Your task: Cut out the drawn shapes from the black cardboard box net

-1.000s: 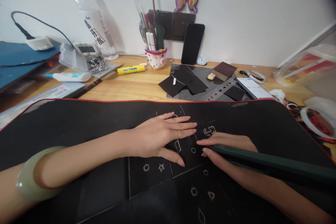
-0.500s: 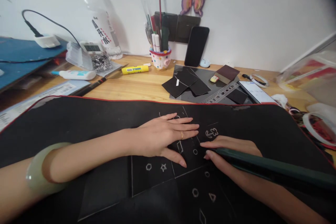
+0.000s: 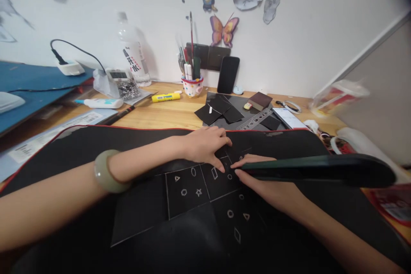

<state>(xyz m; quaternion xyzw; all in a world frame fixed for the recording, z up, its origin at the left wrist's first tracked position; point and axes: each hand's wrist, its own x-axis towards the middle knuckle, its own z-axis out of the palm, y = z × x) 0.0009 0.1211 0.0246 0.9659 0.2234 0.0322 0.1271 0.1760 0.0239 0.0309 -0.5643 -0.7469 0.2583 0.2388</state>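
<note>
My left hand rests on black paper with its fingers apart and slightly bent, holding nothing. White lines divide the paper, and small outlined shapes such as a star, a triangle and a rectangle show on it. My right hand pinches a long dark green tool near its thin end, just right of my left thumb. The tool's tip is too dark to make out against the paper. A black mat with a red edge lies beneath.
Behind the mat stand a cup of pens, a bottle and a black phone. A yellow glue stick and black paper pieces lie on the wooden table. White tape is at right.
The view has tilted up, showing more of the wall. My left hand's fingers, flat and spread before, are now bent and farther up the paper. The green tool now lies more level.
</note>
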